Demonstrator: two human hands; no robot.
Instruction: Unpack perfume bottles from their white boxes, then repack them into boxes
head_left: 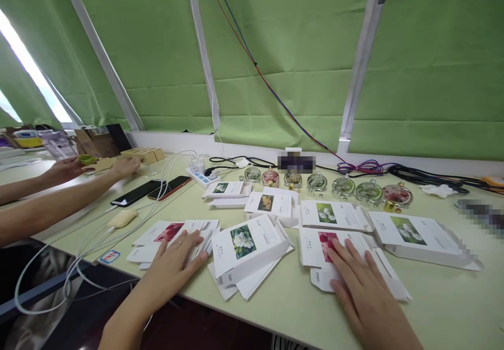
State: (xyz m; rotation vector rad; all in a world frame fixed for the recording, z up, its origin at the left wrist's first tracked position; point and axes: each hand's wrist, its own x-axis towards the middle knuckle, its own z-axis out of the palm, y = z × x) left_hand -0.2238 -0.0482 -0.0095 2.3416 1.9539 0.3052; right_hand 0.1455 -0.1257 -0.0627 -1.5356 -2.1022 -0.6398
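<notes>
My left hand (177,261) lies with fingers outstretched on a flattened white carton with a red flower picture (169,232), near the table's front edge. Fingers spread, my right hand (362,282) rests on another white carton with a red picture (315,242). Between my hands, a white-flower carton (252,245) sits tilted on further flat cartons. Behind them lie a carton with an orange-brown flower picture (271,203), a green-picture carton (224,188) and a white-flower carton (333,214). A larger carton (421,237) is to the right of my right hand.
Several round glass bottles (317,182) stand in a row at the back. A power strip (202,176), phones (137,192) and white cables (137,229) lie left. Another person's hands (126,166) work at far left near brown boxes (144,155). Black cables (427,179) lie at back right.
</notes>
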